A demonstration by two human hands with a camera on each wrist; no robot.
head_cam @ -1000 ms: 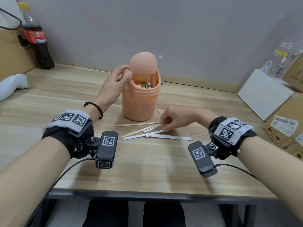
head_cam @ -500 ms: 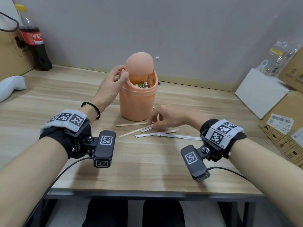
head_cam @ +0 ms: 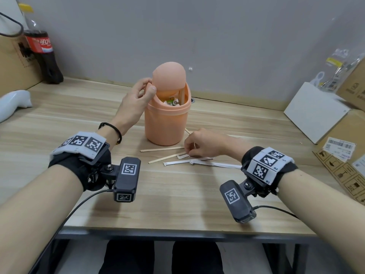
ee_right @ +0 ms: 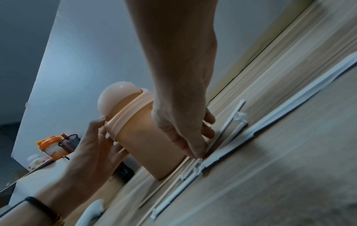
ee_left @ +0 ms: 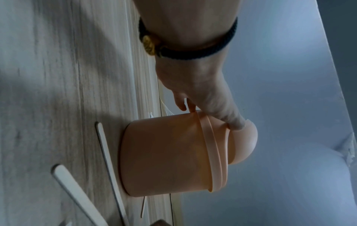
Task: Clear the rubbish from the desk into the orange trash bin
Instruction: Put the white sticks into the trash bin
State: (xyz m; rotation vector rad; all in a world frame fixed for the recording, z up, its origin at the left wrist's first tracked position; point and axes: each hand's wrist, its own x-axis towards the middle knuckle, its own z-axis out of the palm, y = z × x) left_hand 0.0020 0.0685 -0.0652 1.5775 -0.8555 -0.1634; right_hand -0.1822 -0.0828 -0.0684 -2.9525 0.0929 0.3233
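Observation:
The orange trash bin stands mid-desk, wrappers showing inside it. My left hand grips the edge of its domed swing lid with thumb and fingers and holds it tilted open. Two wooden sticks and several white paper wrappers lie just in front of the bin. My right hand reaches down among them, thumb and forefinger pinched on a short white wrapper. In the right wrist view those fingertips touch the desk beside the bin.
A cola bottle and a cardboard box stand at the back left, with a white object near the left edge. A white box and cardboard cartons crowd the right side. Bare desk lies in front of the rubbish.
My right hand has shifted left along the rubbish and come down on the short wrapper; the long wrappers have slid a little. My left hand still holds the lid.

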